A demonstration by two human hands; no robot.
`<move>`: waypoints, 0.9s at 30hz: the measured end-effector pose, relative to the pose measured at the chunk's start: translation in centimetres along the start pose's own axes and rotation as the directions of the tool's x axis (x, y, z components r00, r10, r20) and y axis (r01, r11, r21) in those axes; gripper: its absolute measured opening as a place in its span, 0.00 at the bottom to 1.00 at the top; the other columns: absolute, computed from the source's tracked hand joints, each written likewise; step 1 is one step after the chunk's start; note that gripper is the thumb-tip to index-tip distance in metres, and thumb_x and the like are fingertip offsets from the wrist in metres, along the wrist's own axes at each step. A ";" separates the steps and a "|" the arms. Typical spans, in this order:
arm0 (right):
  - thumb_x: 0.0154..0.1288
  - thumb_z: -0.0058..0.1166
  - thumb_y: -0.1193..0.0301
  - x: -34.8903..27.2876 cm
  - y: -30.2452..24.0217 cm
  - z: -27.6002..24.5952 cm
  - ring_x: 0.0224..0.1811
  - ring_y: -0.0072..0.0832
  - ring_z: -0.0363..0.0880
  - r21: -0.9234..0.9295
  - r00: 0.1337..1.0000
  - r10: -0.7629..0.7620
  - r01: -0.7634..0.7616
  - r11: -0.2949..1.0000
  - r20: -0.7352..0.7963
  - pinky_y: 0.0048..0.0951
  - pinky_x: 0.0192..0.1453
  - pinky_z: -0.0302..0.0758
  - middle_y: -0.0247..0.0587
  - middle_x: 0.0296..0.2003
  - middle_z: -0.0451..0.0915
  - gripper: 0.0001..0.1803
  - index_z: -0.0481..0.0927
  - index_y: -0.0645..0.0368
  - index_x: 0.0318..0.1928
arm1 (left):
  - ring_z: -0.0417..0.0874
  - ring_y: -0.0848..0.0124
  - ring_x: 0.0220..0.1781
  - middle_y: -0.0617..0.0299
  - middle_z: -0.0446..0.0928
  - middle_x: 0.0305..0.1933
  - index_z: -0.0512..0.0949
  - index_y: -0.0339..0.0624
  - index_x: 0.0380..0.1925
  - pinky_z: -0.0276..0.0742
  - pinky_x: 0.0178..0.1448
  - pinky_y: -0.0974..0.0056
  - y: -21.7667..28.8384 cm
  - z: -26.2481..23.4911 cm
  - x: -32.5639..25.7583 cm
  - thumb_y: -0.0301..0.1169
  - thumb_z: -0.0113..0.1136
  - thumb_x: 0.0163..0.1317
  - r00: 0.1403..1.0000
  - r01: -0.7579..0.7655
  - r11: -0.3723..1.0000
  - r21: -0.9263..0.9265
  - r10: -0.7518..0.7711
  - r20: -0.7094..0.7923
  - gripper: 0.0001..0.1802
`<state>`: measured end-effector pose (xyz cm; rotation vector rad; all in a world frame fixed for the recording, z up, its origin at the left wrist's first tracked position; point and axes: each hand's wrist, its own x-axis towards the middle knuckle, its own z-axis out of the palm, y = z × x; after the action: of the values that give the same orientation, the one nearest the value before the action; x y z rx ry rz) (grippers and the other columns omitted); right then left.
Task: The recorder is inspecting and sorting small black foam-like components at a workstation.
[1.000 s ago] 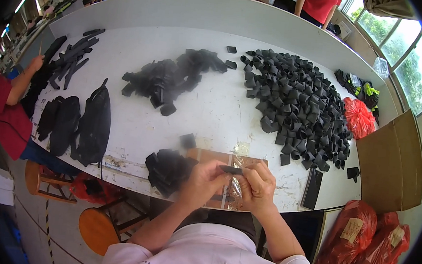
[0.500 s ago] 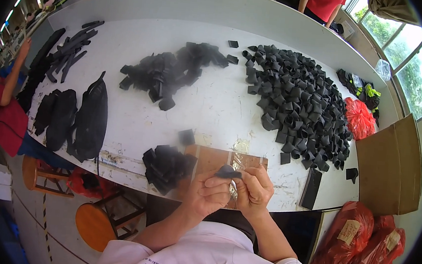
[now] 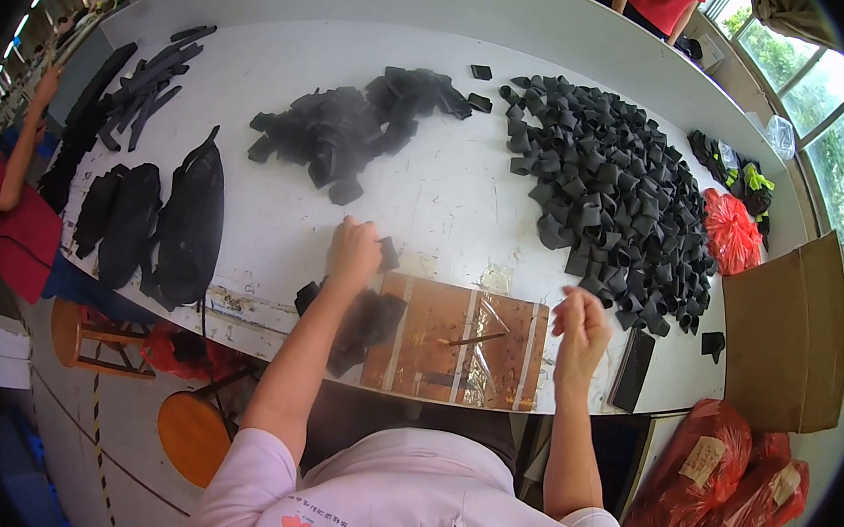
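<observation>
My left hand (image 3: 354, 255) reaches forward over the white table, just left of a small black fabric piece (image 3: 389, 254). Its fingers point down and are mostly hidden, so whether it grips anything does not show. To the right of a brown taped board (image 3: 426, 334), my right hand (image 3: 582, 330) is raised with loosely bent fingers apart and nothing visible in them. A thin brown stick (image 3: 476, 340) lies across the board. Beneath my left forearm sits a small heap of black fabric pieces (image 3: 364, 331), partly covered by the arm.
A large pile of black folded loops (image 3: 609, 190) spreads over the right side. Another dark heap (image 3: 334, 125) lies farther back. Black bundles (image 3: 191, 228) are at left. A dark block (image 3: 632, 372) and cardboard (image 3: 786, 330) stand right. A person in red (image 3: 6, 197) is at left.
My hands have parted from above the board, where they held a black piece. The left has gone forward and left, the right to the board's right side. That piece is out of both hands' visible grasp.
</observation>
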<state>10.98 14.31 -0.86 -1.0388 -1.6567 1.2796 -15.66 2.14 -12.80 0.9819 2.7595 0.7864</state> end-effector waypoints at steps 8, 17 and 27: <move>0.54 0.58 0.66 -7.7 -1.8 2.6 0.22 0.36 0.74 -0.235 0.892 -0.157 0.275 0.932 0.424 0.31 0.25 0.70 0.43 0.23 0.75 0.12 0.78 0.61 0.35 | 0.69 0.84 0.26 0.72 0.72 0.23 0.73 0.34 0.30 0.66 0.31 0.76 7.5 -7.8 -6.8 0.19 0.53 0.55 0.923 0.044 0.688 -0.724 0.250 0.294 0.03; 0.41 0.62 0.72 -7.9 -0.6 2.4 0.19 0.34 0.70 -0.409 0.861 -0.423 0.507 0.758 0.284 0.31 0.18 0.64 0.37 0.20 0.68 0.10 0.73 0.57 0.25 | 0.72 0.81 0.28 0.67 0.74 0.27 0.74 0.36 0.31 0.69 0.33 0.76 12.6 -7.5 -14.4 0.26 0.57 0.55 0.973 0.194 0.374 -0.907 0.041 0.226 0.06; 0.33 0.57 0.79 -8.0 -0.2 1.7 0.18 0.33 0.66 -0.514 0.756 -0.564 0.646 0.564 0.331 0.32 0.18 0.62 0.35 0.17 0.64 0.13 0.72 0.57 0.25 | 0.72 0.81 0.22 0.67 0.74 0.22 0.76 0.38 0.26 0.65 0.25 0.77 12.8 -7.8 -14.0 0.27 0.58 0.52 0.831 0.521 0.216 -0.826 0.093 0.548 0.04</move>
<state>12.23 6.27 -1.77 -0.5924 -2.3363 0.3368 0.39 -1.50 -0.59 0.3352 1.3181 1.5821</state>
